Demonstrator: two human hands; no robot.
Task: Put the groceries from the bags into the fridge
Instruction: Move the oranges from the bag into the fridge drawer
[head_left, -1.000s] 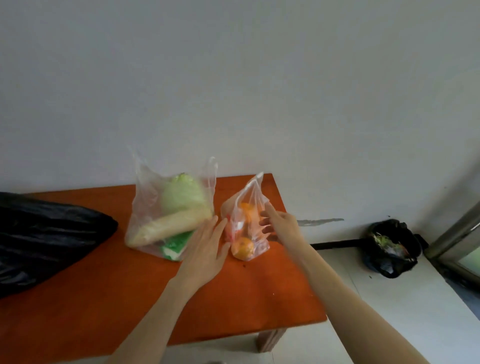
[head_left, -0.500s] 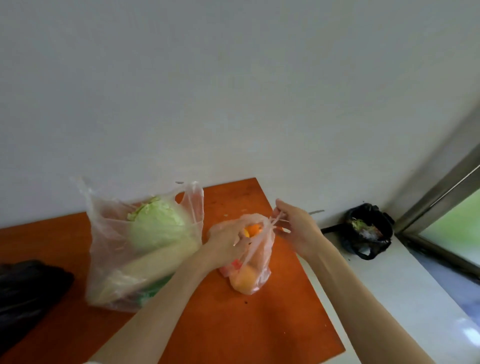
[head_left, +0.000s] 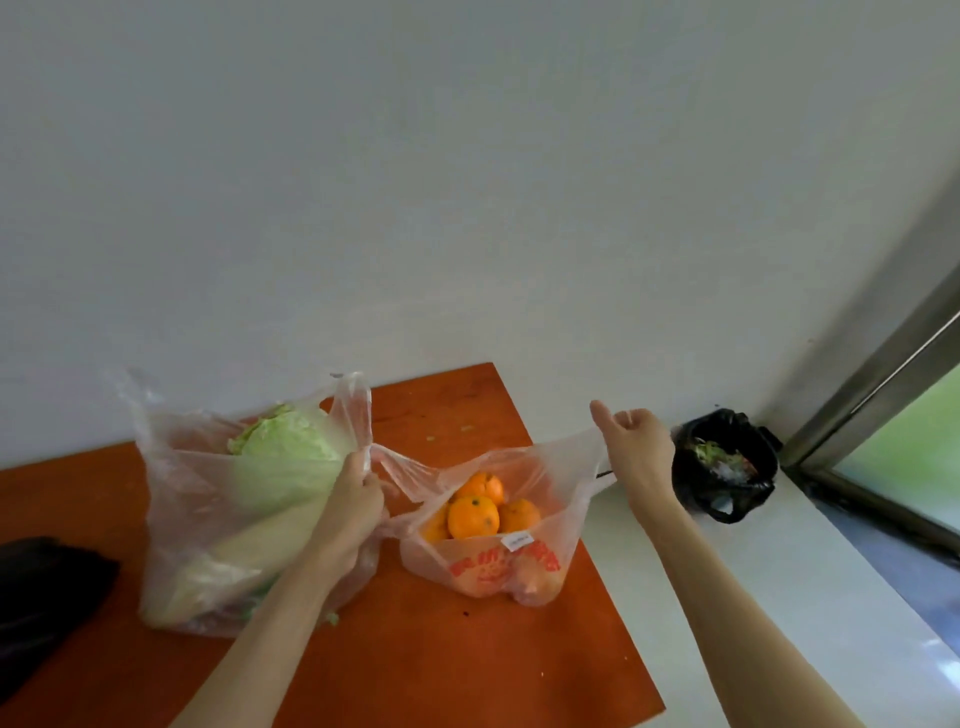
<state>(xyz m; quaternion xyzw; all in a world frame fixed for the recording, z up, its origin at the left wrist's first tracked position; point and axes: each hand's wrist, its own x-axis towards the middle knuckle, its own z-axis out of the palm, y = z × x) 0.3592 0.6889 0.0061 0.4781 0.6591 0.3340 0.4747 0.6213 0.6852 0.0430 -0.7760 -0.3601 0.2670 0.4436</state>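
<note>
1. The left hand (head_left: 358, 493) pinches one handle of the small orange bag (head_left: 498, 545), fingers curled round the plastic.
2. The right hand (head_left: 636, 447) pinches the other handle and pulls outward — likely to spread the mouth.
3. The oranges (head_left: 475, 512) lie exposed inside, on the table (head_left: 441, 660).
4. Beside it stands the cabbage bag (head_left: 249, 499) — no fridge in view.

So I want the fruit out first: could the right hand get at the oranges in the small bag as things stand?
Probably yes, once it lets go. The right hand and left hand hold the small bag's handles apart, so the oranges lie uncovered at its open mouth.
</note>
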